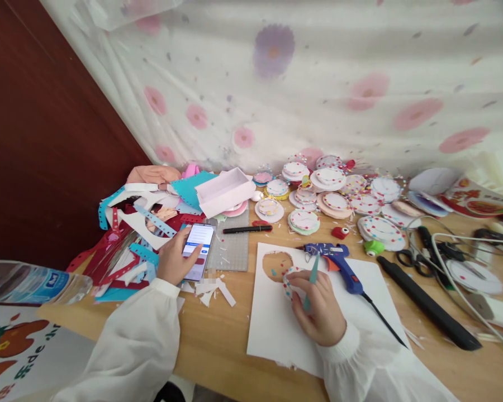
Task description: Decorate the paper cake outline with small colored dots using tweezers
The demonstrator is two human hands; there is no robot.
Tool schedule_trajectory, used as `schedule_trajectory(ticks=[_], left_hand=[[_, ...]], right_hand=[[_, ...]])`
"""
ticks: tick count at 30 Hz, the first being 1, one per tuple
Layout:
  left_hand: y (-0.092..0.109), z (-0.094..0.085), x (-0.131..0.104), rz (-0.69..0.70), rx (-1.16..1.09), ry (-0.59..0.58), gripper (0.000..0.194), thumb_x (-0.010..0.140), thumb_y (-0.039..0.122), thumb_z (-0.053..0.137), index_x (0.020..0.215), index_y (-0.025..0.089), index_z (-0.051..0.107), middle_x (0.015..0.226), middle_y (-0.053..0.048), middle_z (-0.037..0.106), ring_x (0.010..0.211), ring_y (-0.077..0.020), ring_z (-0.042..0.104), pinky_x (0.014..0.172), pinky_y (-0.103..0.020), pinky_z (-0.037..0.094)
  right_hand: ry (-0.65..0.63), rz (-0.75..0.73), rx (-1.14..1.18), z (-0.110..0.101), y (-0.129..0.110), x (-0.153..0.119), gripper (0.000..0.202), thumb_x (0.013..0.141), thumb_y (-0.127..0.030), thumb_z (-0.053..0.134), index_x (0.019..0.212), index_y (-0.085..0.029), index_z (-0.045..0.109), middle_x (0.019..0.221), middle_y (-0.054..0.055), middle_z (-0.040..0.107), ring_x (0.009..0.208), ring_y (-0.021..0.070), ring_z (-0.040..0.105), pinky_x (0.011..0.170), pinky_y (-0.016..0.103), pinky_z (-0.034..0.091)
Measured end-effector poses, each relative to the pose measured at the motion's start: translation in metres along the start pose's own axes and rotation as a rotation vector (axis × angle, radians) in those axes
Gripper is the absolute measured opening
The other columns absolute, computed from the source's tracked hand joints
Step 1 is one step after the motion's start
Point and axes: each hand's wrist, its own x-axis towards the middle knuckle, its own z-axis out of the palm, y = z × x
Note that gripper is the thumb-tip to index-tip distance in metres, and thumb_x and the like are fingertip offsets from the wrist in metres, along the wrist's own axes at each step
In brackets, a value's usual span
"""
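Step in hand, as judged: a small dotted paper disc is being handled on the white sheet while a phone is attended to. The phone is grasped along its left side by the left hand, thumb laid over the lit screen. A teal pointed piece is pinched in the right hand; the disc's rim is met by the fingertips, but whether it is gripped or only touched cannot be told. The disc lies beside a round cutout near the sheet's far left corner. For the next move, steady fingers on the rim are probably called for, with the glue gun nozzle avoided.

Table: far edge crowded with layered dotted discs. Cutting mat, black pen and pale box placed left of centre; coloured paper strips heaped toward the left edge. Red punch, green punch, scissors and black bar set toward the right. Room: flowered curtain hung behind, dark panel at left.
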Motion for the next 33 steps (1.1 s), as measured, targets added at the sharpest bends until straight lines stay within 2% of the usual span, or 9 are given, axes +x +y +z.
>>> schedule_trajectory(ticks=[3, 6, 12, 15, 18, 21, 25, 28, 33], left_hand=[[-0.006, -0.003, 0.000, -0.027, -0.049, 0.018, 0.042, 0.087, 0.041, 0.050, 0.124, 0.021, 0.049, 0.112, -0.008, 0.069, 0.106, -0.0235, 0.065, 0.092, -0.037, 0.049], [-0.011, -0.008, -0.002, -0.043, -0.061, 0.093, 0.036, 0.089, 0.042, 0.046, 0.116, 0.020, 0.054, 0.114, -0.010, 0.066, 0.108, -0.0247, 0.062, 0.094, -0.039, 0.048], [-0.011, -0.018, -0.013, 0.029, 0.011, 0.149, 0.032, 0.089, 0.039, 0.047, 0.112, 0.018, 0.056, 0.110, -0.010, 0.063, 0.107, -0.0249, 0.059, 0.095, -0.038, 0.046], [-0.007, -0.020, -0.015, 0.084, 0.100, 0.098, 0.040, 0.086, 0.041, 0.051, 0.117, 0.016, 0.053, 0.111, -0.012, 0.062, 0.107, -0.0277, 0.058, 0.094, -0.040, 0.046], [0.000, -0.020, -0.015, 0.129, 0.201, -0.030, 0.051, 0.083, 0.046, 0.053, 0.125, 0.016, 0.049, 0.115, -0.013, 0.062, 0.109, -0.0305, 0.057, 0.093, -0.042, 0.045], [0.010, -0.020, -0.016, 0.115, 0.270, -0.118, 0.062, 0.080, 0.049, 0.056, 0.133, 0.020, 0.043, 0.120, -0.012, 0.061, 0.109, -0.0312, 0.058, 0.091, -0.041, 0.046], [0.021, -0.018, -0.016, 0.067, 0.357, -0.136, 0.080, 0.072, 0.054, 0.063, 0.139, 0.019, 0.036, 0.124, -0.014, 0.059, 0.110, -0.0338, 0.057, 0.090, -0.042, 0.045], [0.026, -0.011, -0.016, 0.029, 0.424, -0.124, 0.085, 0.070, 0.057, 0.064, 0.138, 0.015, 0.036, 0.119, -0.017, 0.060, 0.109, -0.0365, 0.056, 0.091, -0.045, 0.044], [0.028, 0.000, -0.012, -0.020, 0.372, -0.039, 0.088, 0.068, 0.046, 0.067, 0.140, 0.012, 0.030, 0.114, -0.017, 0.060, 0.105, -0.0355, 0.057, 0.088, -0.043, 0.045]], right_hand=[[0.005, -0.002, 0.005, 0.000, -0.001, 0.001, 0.030, 0.078, -0.003, 0.050, 0.106, -0.014, 0.051, 0.100, 0.011, 0.064, 0.096, 0.0251, 0.056, 0.079, 0.042, 0.042], [0.006, -0.003, 0.011, 0.000, -0.001, 0.001, 0.029, 0.078, -0.003, 0.050, 0.105, -0.014, 0.051, 0.100, 0.012, 0.064, 0.096, 0.0249, 0.055, 0.080, 0.042, 0.042], [0.007, 0.004, 0.013, 0.000, -0.001, 0.000, 0.029, 0.078, -0.003, 0.050, 0.105, -0.014, 0.051, 0.100, 0.011, 0.064, 0.096, 0.0247, 0.055, 0.080, 0.042, 0.041], [0.010, -0.004, 0.013, -0.001, -0.002, 0.000, 0.030, 0.078, -0.002, 0.050, 0.105, -0.014, 0.050, 0.099, 0.011, 0.064, 0.096, 0.0248, 0.056, 0.080, 0.042, 0.041], [0.014, -0.005, 0.012, -0.001, -0.002, 0.000, 0.031, 0.077, -0.002, 0.050, 0.105, -0.015, 0.050, 0.099, 0.010, 0.064, 0.096, 0.0248, 0.056, 0.079, 0.041, 0.041], [0.021, 0.007, 0.008, -0.001, -0.003, 0.001, 0.031, 0.077, -0.002, 0.050, 0.105, -0.016, 0.050, 0.099, 0.010, 0.064, 0.094, 0.0247, 0.057, 0.078, 0.041, 0.041], [0.022, 0.022, 0.005, 0.000, -0.003, 0.001, 0.031, 0.077, -0.002, 0.049, 0.105, -0.016, 0.050, 0.099, 0.011, 0.064, 0.093, 0.0252, 0.056, 0.078, 0.042, 0.042], [0.027, 0.032, 0.001, 0.001, -0.003, 0.001, 0.032, 0.077, -0.003, 0.049, 0.105, -0.017, 0.050, 0.099, 0.010, 0.064, 0.093, 0.0254, 0.057, 0.078, 0.042, 0.042], [0.035, 0.029, -0.005, 0.000, -0.003, 0.001, 0.032, 0.077, -0.004, 0.049, 0.106, -0.017, 0.051, 0.099, 0.010, 0.065, 0.093, 0.0254, 0.057, 0.078, 0.042, 0.043]])
